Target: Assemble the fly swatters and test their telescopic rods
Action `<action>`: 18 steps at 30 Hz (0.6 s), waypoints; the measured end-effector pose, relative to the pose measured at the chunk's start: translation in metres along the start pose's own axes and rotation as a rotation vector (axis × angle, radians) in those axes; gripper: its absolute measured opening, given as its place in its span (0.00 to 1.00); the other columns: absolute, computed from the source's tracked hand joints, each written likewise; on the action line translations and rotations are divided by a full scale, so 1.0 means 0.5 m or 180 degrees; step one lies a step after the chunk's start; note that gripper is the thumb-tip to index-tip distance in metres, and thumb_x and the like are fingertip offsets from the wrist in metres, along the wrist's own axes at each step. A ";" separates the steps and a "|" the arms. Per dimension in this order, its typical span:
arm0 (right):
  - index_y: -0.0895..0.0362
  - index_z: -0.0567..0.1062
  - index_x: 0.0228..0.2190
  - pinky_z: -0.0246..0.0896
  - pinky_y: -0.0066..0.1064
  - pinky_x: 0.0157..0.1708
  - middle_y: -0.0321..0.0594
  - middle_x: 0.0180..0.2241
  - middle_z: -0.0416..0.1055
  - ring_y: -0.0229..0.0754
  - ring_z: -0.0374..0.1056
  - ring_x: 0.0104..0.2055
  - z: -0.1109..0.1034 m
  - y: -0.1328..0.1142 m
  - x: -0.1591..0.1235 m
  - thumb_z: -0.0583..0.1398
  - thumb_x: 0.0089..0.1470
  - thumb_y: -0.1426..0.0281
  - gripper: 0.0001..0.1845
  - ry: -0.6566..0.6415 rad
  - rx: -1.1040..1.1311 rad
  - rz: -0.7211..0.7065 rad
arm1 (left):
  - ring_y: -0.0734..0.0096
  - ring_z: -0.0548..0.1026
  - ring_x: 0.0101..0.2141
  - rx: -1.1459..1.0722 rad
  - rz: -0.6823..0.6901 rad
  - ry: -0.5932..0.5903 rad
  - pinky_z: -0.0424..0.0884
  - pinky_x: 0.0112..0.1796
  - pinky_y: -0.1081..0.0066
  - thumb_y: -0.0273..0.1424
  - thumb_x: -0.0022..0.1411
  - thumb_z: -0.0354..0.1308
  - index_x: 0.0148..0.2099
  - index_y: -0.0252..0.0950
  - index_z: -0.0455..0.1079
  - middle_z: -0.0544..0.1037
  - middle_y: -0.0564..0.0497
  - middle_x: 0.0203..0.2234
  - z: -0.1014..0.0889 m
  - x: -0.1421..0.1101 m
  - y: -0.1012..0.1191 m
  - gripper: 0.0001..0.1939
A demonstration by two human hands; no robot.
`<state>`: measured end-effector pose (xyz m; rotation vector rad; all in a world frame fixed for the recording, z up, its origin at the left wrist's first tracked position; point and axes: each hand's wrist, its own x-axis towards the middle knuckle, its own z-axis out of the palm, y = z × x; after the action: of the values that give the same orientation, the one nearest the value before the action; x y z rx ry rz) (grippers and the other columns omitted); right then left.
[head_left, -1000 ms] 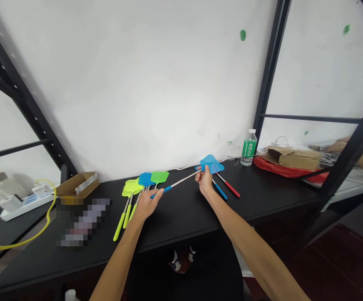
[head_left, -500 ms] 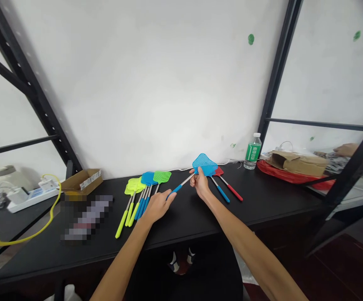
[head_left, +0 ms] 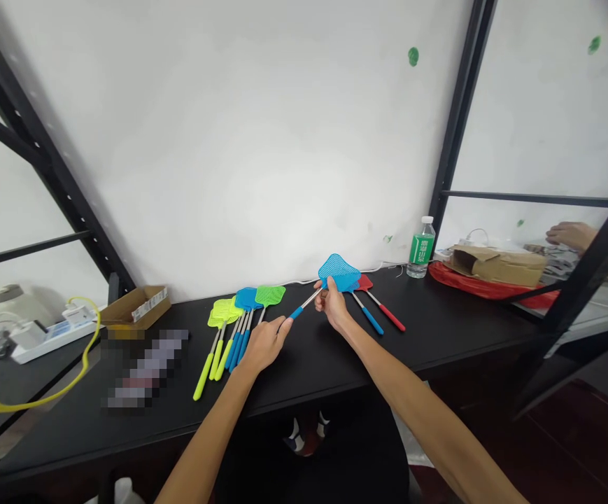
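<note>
A blue fly swatter is held at a slant above the black table, its mesh head up to the right. My left hand is closed round its blue handle. My right hand grips it where the metal rod meets the head. Just beyond lie a red fly swatter and another blue fly swatter, whose head is partly hidden. To the left, several fly swatters lie fanned side by side: yellow ones, blue ones and a green one.
A water bottle stands by the right shelf post. An open cardboard box and a power strip with a yellow cable are on the left. Beyond the right post, another person's hand is near a cardboard box on red plastic.
My left hand has slid slightly up along the handle, and less of the blue grip shows. The view has shifted a little. The other person's hand at right has moved.
</note>
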<state>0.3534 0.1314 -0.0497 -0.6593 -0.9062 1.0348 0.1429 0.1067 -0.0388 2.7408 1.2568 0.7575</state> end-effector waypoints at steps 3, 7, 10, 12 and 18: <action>0.56 0.72 0.34 0.52 0.22 0.16 0.33 0.20 0.68 0.33 0.60 0.18 0.012 0.002 -0.007 0.57 0.54 0.46 0.25 -0.0196 -0.0478 -0.0019 | 0.61 0.76 0.31 0.0167 -0.0048 -0.0190 0.56 0.30 0.70 0.47 0.72 0.32 0.40 0.39 0.67 0.74 0.50 0.24 0.006 0.001 0.014 0.26; 0.53 0.68 0.41 0.56 0.22 0.17 0.36 0.31 0.75 0.35 0.68 0.23 0.030 0.006 -0.018 0.63 0.51 0.55 0.21 -0.0554 -0.0674 0.0180 | 0.57 0.77 0.32 0.0435 -0.0128 -0.0438 0.57 0.30 0.69 0.49 0.71 0.31 0.51 0.38 0.65 0.77 0.46 0.28 0.013 0.001 0.027 0.27; 0.53 0.66 0.44 0.56 0.23 0.18 0.34 0.29 0.74 0.36 0.66 0.22 0.023 0.011 -0.014 0.63 0.51 0.58 0.21 -0.0494 -0.0787 0.0512 | 0.58 0.77 0.32 0.0496 -0.0075 -0.0491 0.57 0.30 0.70 0.50 0.70 0.34 0.50 0.38 0.66 0.77 0.47 0.27 0.012 -0.002 0.030 0.27; 0.54 0.66 0.45 0.56 0.25 0.20 0.35 0.28 0.73 0.37 0.66 0.22 0.008 0.010 -0.009 0.60 0.54 0.58 0.20 -0.0106 -0.1223 0.0537 | 0.60 0.77 0.31 0.0391 0.0037 -0.0479 0.56 0.30 0.71 0.50 0.70 0.35 0.48 0.40 0.67 0.76 0.49 0.25 0.009 -0.004 0.031 0.26; 0.58 0.64 0.52 0.61 0.39 0.38 0.53 0.41 0.74 0.54 0.72 0.44 -0.036 -0.021 -0.011 0.56 0.58 0.63 0.22 0.1179 -0.4490 0.0457 | 0.65 0.75 0.28 0.0190 0.0143 -0.0477 0.54 0.28 0.71 0.47 0.70 0.38 0.42 0.42 0.70 0.75 0.52 0.23 0.005 -0.007 0.029 0.22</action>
<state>0.3723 0.1214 -0.0517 -2.0227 -1.1854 0.2065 0.1524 0.0947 -0.0392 2.8205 1.2107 0.5137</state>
